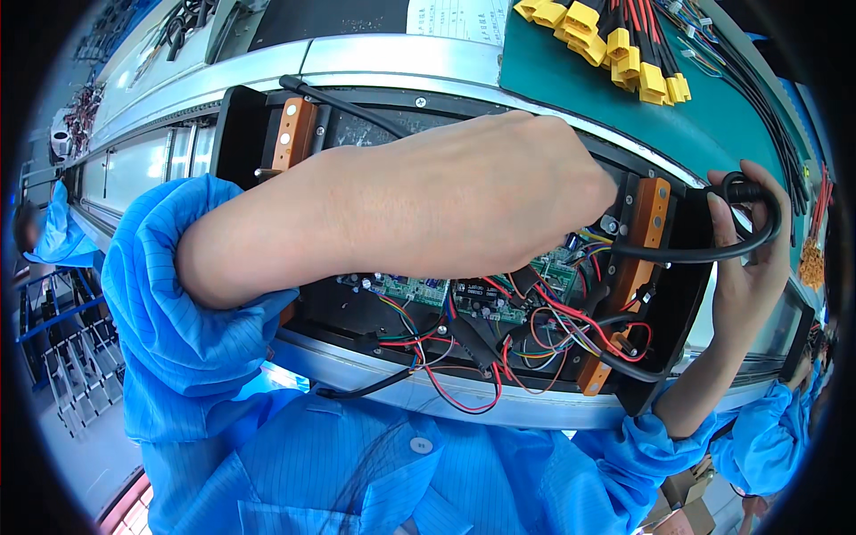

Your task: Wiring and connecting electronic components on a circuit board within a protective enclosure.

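Observation:
A long black tray-like housing lies across the bench in front of me, with a green circuit board and several coloured wires in it. Orange-brown blocks with round holes stand near its ends. My left hand reaches over the middle of the housing, back up, its fingers curled under and mostly hidden. What they hold cannot be seen. Beyond the housing's right end, my right hand grips a black cable bent in a loop. The cable runs back into the housing over a block.
Yellow connectors on red and black leads rest on a green mat at the back. A printed sheet lies beside it. Silver rails border the housing. Other people in blue sleeves are at the far right and left.

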### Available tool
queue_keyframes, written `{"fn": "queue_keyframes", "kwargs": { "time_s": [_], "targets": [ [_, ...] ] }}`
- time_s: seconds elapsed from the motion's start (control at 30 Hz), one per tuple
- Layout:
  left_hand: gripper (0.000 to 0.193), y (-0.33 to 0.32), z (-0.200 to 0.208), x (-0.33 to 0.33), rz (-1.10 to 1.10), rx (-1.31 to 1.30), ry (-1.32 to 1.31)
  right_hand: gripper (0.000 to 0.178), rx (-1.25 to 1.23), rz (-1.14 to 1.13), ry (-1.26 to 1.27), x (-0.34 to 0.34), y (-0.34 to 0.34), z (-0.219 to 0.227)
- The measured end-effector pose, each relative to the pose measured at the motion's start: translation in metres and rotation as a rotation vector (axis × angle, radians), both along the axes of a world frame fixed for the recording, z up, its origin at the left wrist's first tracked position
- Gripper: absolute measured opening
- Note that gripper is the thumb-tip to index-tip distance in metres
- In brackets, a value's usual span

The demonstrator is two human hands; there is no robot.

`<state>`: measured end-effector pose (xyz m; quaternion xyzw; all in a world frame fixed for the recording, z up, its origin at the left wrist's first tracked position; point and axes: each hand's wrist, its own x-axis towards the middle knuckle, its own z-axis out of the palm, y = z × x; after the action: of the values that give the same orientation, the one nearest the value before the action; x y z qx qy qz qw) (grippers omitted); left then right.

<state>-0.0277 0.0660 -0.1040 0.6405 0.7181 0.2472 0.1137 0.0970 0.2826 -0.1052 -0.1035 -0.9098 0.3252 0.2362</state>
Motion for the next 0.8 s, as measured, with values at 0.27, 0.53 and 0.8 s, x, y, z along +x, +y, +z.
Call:
{"fn": "queue_keyframes", "kwargs": {
  "time_s": [0.27,0.53,0.8],
  "targets": [
    [0.005,-0.005,0.003,-0.009,-0.044,-0.009,-0.053,0.04,0.031,-0.005,-0.001,-0.001,0.001,0.0],
    [0.006,-0.006,-0.001,-0.012,-0.041,0.011,-0.117,0.041,0.025,-0.01,-0.019,-0.002,-0.002,-0.001],
    [0.005,-0.007,0.006,-0.015,-0.056,-0.058,-0.168,0.042,0.053,0.009,-0.024,-0.001,-0.002,0.001]
  ]
}}
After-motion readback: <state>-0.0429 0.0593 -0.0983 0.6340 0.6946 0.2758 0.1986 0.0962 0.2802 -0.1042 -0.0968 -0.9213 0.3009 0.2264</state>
